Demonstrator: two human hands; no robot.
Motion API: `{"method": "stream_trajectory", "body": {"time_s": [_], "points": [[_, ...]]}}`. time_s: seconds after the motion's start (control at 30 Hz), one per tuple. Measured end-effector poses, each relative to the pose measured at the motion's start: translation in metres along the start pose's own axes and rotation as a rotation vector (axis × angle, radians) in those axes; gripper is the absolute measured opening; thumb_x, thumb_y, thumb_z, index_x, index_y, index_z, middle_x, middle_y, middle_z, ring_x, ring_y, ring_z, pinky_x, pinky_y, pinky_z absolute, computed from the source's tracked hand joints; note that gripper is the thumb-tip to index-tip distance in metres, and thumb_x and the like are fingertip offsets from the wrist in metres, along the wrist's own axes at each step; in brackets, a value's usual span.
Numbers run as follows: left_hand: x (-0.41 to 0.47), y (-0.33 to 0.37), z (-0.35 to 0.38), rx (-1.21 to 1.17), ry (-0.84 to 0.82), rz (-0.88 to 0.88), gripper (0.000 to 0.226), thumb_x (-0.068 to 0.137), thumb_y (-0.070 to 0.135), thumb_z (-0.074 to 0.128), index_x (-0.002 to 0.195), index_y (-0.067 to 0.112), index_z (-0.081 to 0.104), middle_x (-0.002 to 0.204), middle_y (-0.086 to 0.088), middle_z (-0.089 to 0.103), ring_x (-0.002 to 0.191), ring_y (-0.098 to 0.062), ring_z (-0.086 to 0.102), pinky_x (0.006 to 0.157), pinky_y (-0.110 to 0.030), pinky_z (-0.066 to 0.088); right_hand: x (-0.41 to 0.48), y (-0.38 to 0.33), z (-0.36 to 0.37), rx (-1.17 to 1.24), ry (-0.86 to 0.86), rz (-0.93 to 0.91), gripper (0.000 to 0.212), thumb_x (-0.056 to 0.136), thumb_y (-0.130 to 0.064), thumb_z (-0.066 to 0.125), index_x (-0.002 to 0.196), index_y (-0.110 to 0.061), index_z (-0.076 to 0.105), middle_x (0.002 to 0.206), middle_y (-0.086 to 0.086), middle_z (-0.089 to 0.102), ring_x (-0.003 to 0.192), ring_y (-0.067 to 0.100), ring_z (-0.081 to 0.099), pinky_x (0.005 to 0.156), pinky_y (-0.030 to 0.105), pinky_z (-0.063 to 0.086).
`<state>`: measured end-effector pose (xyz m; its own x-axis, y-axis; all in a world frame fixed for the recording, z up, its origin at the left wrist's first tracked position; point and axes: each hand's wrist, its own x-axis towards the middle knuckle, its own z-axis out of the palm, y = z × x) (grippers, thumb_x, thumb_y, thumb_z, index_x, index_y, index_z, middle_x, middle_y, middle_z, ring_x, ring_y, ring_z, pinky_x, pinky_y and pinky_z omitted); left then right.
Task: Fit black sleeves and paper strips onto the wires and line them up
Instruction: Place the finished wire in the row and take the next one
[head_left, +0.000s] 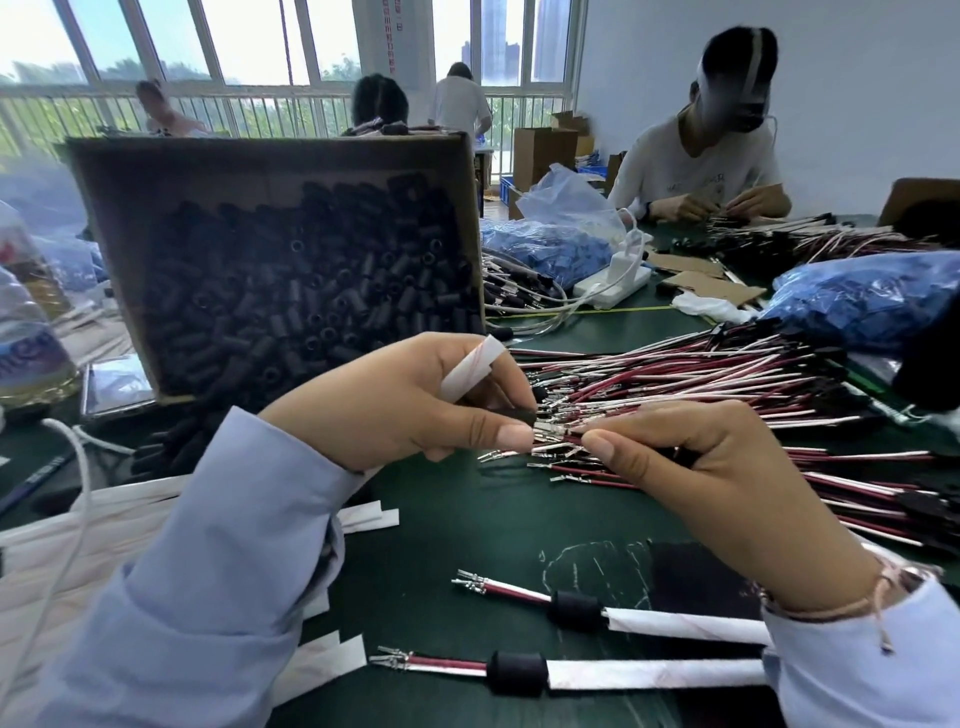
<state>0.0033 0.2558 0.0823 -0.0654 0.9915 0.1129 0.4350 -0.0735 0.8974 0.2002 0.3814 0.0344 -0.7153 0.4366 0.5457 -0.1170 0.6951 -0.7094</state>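
Near edge of the table (493, 530): two assembled wires lie parallel, apart, with their metal terminals pointing left. The nearer assembled wire (447, 665) carries a black sleeve with a white paper wrap touching the sleeve's right end. The farther assembled wire (514, 592) is fitted the same way. The right ends of both pass under the person's right cuff. Loose paper strips (332, 662) lie flat toward the near left corner.

Centre of the table: the left hand (400, 400) is curled. Its thumb and forefinger pinch a black sleeve (511, 415), and a rolled paper strip (472, 366) with a thin red line stands tilted between the upper fingers. The right hand (717, 467) is also curled. Its thumb and forefinger pinch a wire (556, 428) just behind the metal terminal. The terminal tip sits at the mouth of the black sleeve; whether it has entered cannot be told.

Behind the hands: a wire pile (727, 374) of red-and-white leads fans out toward the right edge, terminals toward the centre.

Left of centre: a cardboard box (260, 150) stands tilted with its open face toward the person, filled with spare sleeves (311, 291). A few have spilled onto the table below it.

Far side: a white power strip (613, 286) lies between two blue bags (872, 296). A second person (701, 156) sits at the far right corner, both hands on wires.
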Motion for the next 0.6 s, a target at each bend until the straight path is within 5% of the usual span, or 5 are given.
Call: {"method": "stream_trajectory", "body": {"time_s": [0.07,0.23,0.4,0.6], "points": [[0.000,0.000,0.001,-0.025,-0.005,-0.005,0.021,0.071,0.024,0.079,0.086,0.015,0.067,0.072,-0.012,0.066,0.048,-0.003,0.046,0.041,-0.014,0.035,0.000,0.000,0.001,-0.063,-0.002,-0.011,0.012,0.081,-0.040,0.068,0.090,-0.039,0.075,0.079,-0.024,0.072,0.077,0.000,0.068,0.065,0.015,0.050],[0.001,0.006,0.005,-0.061,-0.006,0.009,0.024,0.072,0.021,0.067,0.089,0.005,0.062,0.072,-0.006,0.071,0.041,-0.002,0.043,0.039,-0.012,0.033,-0.003,-0.006,0.002,-0.227,0.047,-0.071,0.021,0.086,-0.049,0.058,0.103,-0.044,0.070,0.084,-0.017,0.073,0.080,0.004,0.069,0.063,0.034,0.055],[-0.002,0.009,0.006,0.016,0.002,-0.001,0.026,0.078,0.026,0.064,0.088,0.002,0.062,0.069,-0.004,0.070,0.043,-0.008,0.040,0.041,-0.013,0.033,-0.003,-0.009,0.003,-0.340,0.022,-0.064,0.023,0.087,-0.049,0.058,0.103,-0.041,0.072,0.078,-0.030,0.067,0.075,-0.006,0.064,0.059,0.026,0.050],[0.005,0.005,0.015,0.205,0.025,-0.025,0.025,0.078,0.037,0.067,0.082,0.013,0.064,0.068,-0.001,0.071,0.046,-0.004,0.047,0.043,-0.014,0.037,-0.004,-0.010,0.010,-0.362,-0.007,-0.002,0.023,0.088,-0.049,0.055,0.098,-0.041,0.074,0.073,-0.015,0.072,0.069,0.004,0.066,0.059,0.034,0.052]]}}
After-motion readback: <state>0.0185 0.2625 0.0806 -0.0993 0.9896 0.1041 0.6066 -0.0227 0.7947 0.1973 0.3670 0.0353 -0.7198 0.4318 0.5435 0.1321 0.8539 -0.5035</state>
